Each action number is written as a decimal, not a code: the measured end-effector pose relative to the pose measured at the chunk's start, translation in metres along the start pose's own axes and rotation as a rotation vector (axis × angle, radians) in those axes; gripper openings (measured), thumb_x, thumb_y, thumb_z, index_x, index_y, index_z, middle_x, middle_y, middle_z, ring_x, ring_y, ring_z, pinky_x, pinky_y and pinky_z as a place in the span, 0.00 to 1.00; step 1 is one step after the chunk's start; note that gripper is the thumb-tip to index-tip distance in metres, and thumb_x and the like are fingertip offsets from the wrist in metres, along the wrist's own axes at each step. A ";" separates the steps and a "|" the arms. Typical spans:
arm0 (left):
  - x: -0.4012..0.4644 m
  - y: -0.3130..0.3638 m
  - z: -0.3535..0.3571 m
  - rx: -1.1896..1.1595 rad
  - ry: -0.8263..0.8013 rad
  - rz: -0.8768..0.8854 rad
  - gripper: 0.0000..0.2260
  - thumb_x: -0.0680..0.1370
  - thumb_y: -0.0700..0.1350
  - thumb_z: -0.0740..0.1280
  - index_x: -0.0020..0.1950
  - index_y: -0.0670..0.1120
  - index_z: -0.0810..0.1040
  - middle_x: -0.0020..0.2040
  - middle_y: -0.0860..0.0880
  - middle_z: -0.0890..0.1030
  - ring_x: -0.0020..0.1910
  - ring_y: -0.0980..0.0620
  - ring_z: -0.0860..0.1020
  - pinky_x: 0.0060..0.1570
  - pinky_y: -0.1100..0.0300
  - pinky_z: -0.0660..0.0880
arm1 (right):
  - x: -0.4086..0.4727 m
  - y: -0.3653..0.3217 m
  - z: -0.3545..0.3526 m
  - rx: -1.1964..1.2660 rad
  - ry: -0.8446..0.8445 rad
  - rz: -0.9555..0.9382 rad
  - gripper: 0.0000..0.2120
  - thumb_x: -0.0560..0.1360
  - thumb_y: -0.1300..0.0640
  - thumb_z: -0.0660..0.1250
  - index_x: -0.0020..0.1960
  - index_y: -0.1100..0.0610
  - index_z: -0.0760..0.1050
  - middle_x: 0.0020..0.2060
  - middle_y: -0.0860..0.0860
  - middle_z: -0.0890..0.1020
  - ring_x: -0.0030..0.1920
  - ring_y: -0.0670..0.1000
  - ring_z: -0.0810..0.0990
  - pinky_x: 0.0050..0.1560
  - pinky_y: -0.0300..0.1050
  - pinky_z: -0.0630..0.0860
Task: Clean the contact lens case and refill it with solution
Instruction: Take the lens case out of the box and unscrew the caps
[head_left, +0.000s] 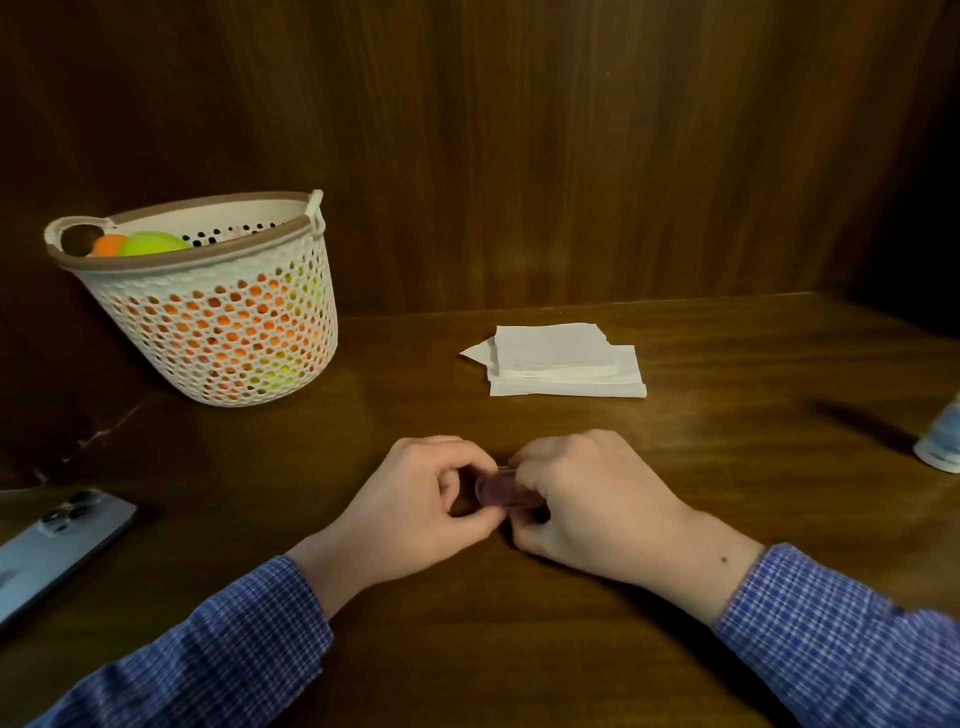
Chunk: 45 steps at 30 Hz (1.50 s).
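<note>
Basket (218, 312) back left on worktop (727, 467), napkins (561, 364) behind hands, phone (52, 551) left, bottle (943, 441) far right. Left hand (415, 499) and right hand (587, 499) both pinch lens case (501, 492) between them, fingers curled.

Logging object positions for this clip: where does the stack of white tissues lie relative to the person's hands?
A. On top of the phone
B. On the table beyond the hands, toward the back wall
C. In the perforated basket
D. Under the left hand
B: the white tissues lie on the table behind both hands, apart from the perforated basket and the phone.
</note>
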<state>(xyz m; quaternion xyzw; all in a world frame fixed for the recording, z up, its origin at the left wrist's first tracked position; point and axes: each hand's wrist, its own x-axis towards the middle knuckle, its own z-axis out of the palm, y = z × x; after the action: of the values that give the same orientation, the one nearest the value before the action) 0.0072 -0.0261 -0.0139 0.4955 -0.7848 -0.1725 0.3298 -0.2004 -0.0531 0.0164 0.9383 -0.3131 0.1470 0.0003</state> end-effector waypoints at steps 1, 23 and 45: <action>0.000 0.000 -0.001 -0.013 0.004 -0.008 0.11 0.73 0.49 0.77 0.52 0.60 0.83 0.35 0.61 0.80 0.27 0.53 0.76 0.29 0.70 0.70 | 0.000 -0.001 -0.001 -0.001 -0.007 0.002 0.14 0.77 0.44 0.65 0.52 0.50 0.84 0.46 0.47 0.84 0.40 0.48 0.81 0.43 0.46 0.81; 0.006 -0.002 -0.006 -0.273 -0.026 -0.221 0.13 0.72 0.42 0.79 0.50 0.51 0.78 0.44 0.51 0.85 0.28 0.55 0.75 0.30 0.65 0.74 | 0.002 -0.015 0.004 -0.075 0.020 0.004 0.10 0.81 0.50 0.62 0.46 0.52 0.78 0.35 0.47 0.80 0.33 0.48 0.77 0.38 0.46 0.80; 0.006 -0.004 -0.008 -0.206 -0.058 -0.222 0.20 0.69 0.46 0.81 0.55 0.54 0.75 0.50 0.58 0.85 0.30 0.53 0.76 0.31 0.65 0.77 | -0.001 0.016 0.003 0.229 0.021 0.048 0.19 0.76 0.35 0.60 0.55 0.44 0.83 0.44 0.40 0.84 0.42 0.41 0.81 0.43 0.35 0.79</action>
<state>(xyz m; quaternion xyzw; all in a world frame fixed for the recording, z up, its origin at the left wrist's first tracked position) 0.0134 -0.0328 -0.0080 0.5378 -0.7125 -0.3017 0.3348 -0.2095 -0.0656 0.0120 0.9228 -0.3167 0.1916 -0.1070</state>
